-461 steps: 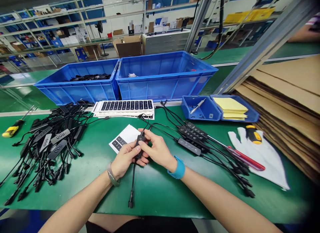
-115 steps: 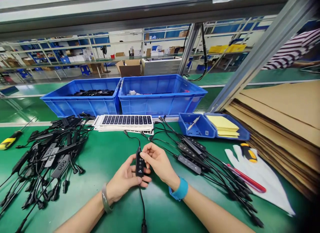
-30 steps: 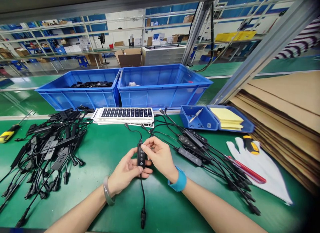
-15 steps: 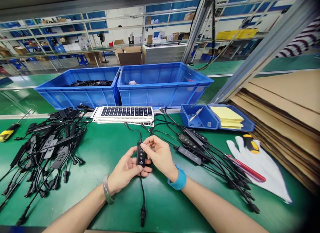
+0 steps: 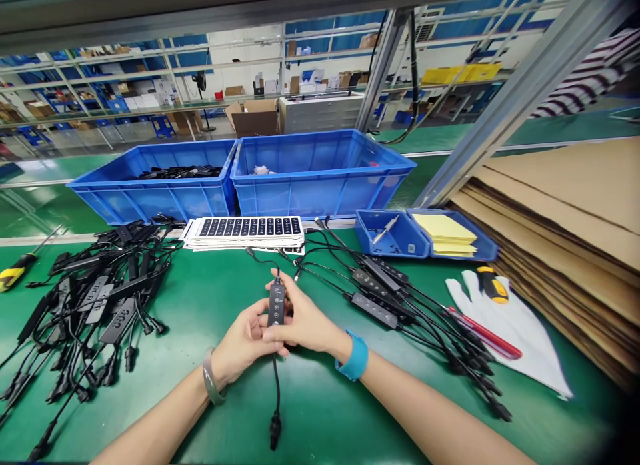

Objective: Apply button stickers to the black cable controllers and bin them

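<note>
A little below the centre of the frame, both hands hold a black controller (image 5: 277, 304) over the green table (image 5: 325, 412). The left hand (image 5: 244, 337) is half closed, its fingers curled at the left side of the controller and behind it. The right hand (image 5: 310, 324) is also half closed on it, with the thumb across the lower end of the front and a fingertip near the upper end. I judge that the step in hand is pressing or checking the front face; the next move calls for firm support from the left hand and light, even pressure from the right thumb. The controller looks slim and oblong, with pale round marks in a row. From its lower end hangs a black cable (image 5: 277, 382), finishing in a thicker connector (image 5: 275, 430) towards the bottom of the frame
</note>
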Motion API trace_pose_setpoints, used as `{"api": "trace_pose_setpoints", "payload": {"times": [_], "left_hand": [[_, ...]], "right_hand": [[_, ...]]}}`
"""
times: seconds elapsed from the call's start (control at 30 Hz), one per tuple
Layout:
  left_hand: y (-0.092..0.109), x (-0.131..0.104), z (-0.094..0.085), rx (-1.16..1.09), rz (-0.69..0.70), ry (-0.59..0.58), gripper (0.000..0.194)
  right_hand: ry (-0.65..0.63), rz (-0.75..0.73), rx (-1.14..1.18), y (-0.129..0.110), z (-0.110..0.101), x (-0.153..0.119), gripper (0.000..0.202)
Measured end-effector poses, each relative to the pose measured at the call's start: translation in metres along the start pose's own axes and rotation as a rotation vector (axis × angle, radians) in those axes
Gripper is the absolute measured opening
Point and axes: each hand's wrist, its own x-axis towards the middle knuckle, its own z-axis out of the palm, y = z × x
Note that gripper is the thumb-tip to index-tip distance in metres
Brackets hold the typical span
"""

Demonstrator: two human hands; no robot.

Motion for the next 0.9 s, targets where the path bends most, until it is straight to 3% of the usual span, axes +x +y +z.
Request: {"api": "trace_pose_setpoints", "payload": {"times": [0.07, 0.27, 0.47, 0.63, 0.8, 0.9], "left_hand": [[0.002, 0.000, 0.001, 0.030, -0.034, -0.023, 0.066], [-0.001, 0.000, 0.002, 0.107, -0.073, 0.007, 0.039], [-0.003, 0.001, 0.003, 0.081, -0.100, 0.047, 0.042], [-0.007, 0.005, 0.001, 0.055, -0.060, 0.111, 0.038], [-0.012, 0.007, -0.001, 0.091, -0.065, 0.109, 0.039], [-0.009, 0.007, -0.002, 0.093, -0.100, 0.076, 0.041]], "right_hand": [[-0.065, -0.006, 0.022, -0.001, 0.003, -0.002, 0.094], [0.055, -0.115, -0.075, 0.001, 0.002, 0.004, 0.030], [0.143, -0.126, -0.118, 0.003, -0.004, 0.007, 0.045], [0.084, -0.208, -0.231, 0.000, -0.001, 0.001, 0.040], [0.170, -0.207, -0.384, -0.004, 0.003, -0.004, 0.034], [0.148, -0.179, -0.260, -0.006, 0.002, -0.001, 0.029]]}}
